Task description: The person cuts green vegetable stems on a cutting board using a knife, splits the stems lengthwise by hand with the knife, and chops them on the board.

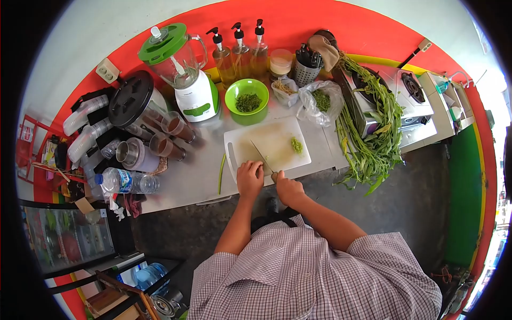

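Note:
My right hand (pixel 288 190) is wrapped round the handle of a knife (pixel 262 153), whose blade points up and left over a white cutting board (pixel 242 133). My left hand (pixel 250 177) rests at the board's near edge, left of the knife, its fingers curled; whatever they may hold is hidden. Chopped green pieces (pixel 296 145) lie in a small pile on the right part of the board. One long green stalk (pixel 221 173) lies on the metal table just left of the board. Behind the board stands a green bowl (pixel 246 114) with chopped greens inside.
A blender (pixel 194 90), pump bottles (pixel 241 57) and a utensil holder (pixel 306 72) stand at the back. To the right are a plastic bag of greens (pixel 321 101), long leafy stalks (pixel 384 125) and a stove (pixel 421 109). Brown-filled cups (pixel 177 128) and a water bottle (pixel 128 181) are left.

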{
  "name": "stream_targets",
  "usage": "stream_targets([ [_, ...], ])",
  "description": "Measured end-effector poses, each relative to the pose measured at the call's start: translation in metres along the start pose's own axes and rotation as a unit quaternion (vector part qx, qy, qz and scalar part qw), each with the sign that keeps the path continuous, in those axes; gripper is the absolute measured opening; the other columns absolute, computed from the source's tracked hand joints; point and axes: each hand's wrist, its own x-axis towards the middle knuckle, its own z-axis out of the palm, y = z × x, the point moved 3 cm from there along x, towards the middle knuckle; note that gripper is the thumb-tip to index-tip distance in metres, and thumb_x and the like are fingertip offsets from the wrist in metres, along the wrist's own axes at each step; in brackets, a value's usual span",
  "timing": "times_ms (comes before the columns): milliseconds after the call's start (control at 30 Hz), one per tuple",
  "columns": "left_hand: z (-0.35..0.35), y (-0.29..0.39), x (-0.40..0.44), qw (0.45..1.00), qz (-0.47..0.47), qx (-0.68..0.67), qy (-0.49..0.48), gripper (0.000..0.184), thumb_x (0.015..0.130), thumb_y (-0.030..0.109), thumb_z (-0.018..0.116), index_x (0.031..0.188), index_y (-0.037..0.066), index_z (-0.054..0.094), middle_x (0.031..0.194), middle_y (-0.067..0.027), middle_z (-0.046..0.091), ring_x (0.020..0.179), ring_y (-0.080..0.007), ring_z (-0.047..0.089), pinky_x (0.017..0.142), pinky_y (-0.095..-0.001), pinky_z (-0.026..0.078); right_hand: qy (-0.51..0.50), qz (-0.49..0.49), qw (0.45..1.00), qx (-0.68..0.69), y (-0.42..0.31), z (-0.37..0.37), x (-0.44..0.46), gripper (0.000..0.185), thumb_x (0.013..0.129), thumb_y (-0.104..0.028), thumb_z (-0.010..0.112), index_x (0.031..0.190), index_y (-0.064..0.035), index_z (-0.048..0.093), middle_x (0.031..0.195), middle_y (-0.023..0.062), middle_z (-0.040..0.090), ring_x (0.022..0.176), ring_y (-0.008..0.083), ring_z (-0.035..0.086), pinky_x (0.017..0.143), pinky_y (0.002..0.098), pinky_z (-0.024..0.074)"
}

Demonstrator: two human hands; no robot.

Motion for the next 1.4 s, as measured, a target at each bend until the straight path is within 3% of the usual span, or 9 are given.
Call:
stream_targets([
  [167,-0.001,-0.001,0.001,1.000,0.000,-0.004,0.006,0.012,0.083,0.008,0.070,0.094,0.010,0.070,0.088,-0.0060,0.063,0.087,-0.0298,0.060,0.077,-0.0430,0.046,0.015,-0.005,1.000,0.025,0.001,0.009,-0.018,0.039,0.089,-0.010,0.061,0.121,0.0033,0.041,0.094,0.0238,0.073,0.087,0.0383,0.074,0.074,0.0469,0.0598],
  [233,-0.001,0.000,0.000,1.000,0.006,-0.010,0.005,0.011,0.083,0.009,0.070,0.093,0.011,0.069,0.087,-0.0062,0.062,0.087,-0.0304,0.060,0.076,-0.0431,0.045,-0.003,0.012,1.000,-0.015,0.000,0.009,-0.019,0.038,0.090,-0.012,0.063,0.119,0.0018,0.041,0.094,0.0211,0.074,0.087,0.0334,0.075,0.072,0.0438,0.0608],
  [567,0.001,0.001,-0.001,0.999,0.032,0.023,-0.001,0.013,0.084,0.009,0.068,0.097,0.010,0.067,0.090,-0.0063,0.062,0.087,-0.0300,0.060,0.075,-0.0428,0.044,0.033,0.003,0.999,-0.037,0.001,0.013,-0.016,0.036,0.089,-0.011,0.063,0.117,0.0000,0.043,0.087,0.0161,0.074,0.080,0.0326,0.075,0.068,0.0414,0.0609],
  [733,0.002,-0.001,-0.003,0.998,0.032,0.043,-0.018,0.012,0.086,0.010,0.065,0.098,0.009,0.065,0.091,-0.0067,0.061,0.088,-0.0292,0.059,0.078,-0.0425,0.045,0.054,-0.040,0.997,-0.025,0.001,0.000,-0.002,0.038,0.088,-0.010,0.062,0.118,0.0025,0.042,0.087,0.0203,0.073,0.079,0.0342,0.075,0.066,0.0437,0.0606],
  [867,0.006,-0.004,-0.004,0.999,0.034,0.020,0.007,0.011,0.087,0.010,0.064,0.098,0.007,0.064,0.091,-0.0083,0.061,0.089,-0.0310,0.059,0.079,-0.0436,0.047,0.040,-0.008,0.999,-0.014,0.001,0.020,-0.008,0.036,0.088,-0.009,0.063,0.115,0.0013,0.042,0.089,0.0209,0.073,0.081,0.0333,0.075,0.066,0.0433,0.0606],
  [933,0.006,-0.004,-0.006,0.999,0.028,0.017,0.000,0.012,0.087,0.009,0.063,0.099,0.006,0.064,0.091,-0.0103,0.061,0.089,-0.0330,0.059,0.081,-0.0448,0.048,0.058,0.009,0.998,-0.026,-0.002,0.025,-0.002,0.028,0.094,-0.016,0.059,0.112,-0.0020,0.044,0.086,0.0173,0.075,0.080,0.0300,0.076,0.066,0.0401,0.0615],
  [1133,0.003,-0.003,-0.009,1.000,0.025,-0.017,0.003,0.013,0.086,0.005,0.064,0.098,0.003,0.064,0.094,-0.0127,0.063,0.091,-0.0344,0.060,0.082,-0.0452,0.050,0.054,-0.039,0.996,-0.063,-0.009,-0.009,-0.010,0.024,0.096,-0.016,0.056,0.111,-0.0014,0.045,0.083,0.0153,0.075,0.077,0.0284,0.076,0.065,0.0390,0.0614],
  [1233,0.004,-0.003,-0.011,0.999,0.025,-0.025,0.015,0.014,0.084,0.002,0.063,0.098,0.002,0.065,0.092,-0.0141,0.063,0.089,-0.0359,0.061,0.079,-0.0451,0.050,0.052,-0.001,0.998,-0.047,-0.008,0.014,-0.021,0.028,0.093,-0.016,0.060,0.112,-0.0012,0.045,0.085,0.0156,0.075,0.079,0.0279,0.076,0.064,0.0381,0.0611],
  [1400,0.004,-0.002,-0.011,0.999,0.016,-0.030,0.014,0.013,0.084,0.002,0.064,0.097,0.002,0.066,0.093,-0.0145,0.064,0.090,-0.0362,0.062,0.080,-0.0449,0.051,0.051,-0.022,0.997,-0.044,-0.004,0.008,-0.005,0.035,0.091,-0.014,0.062,0.116,0.0009,0.043,0.087,0.0168,0.075,0.080,0.0300,0.076,0.066,0.0399,0.0608],
])
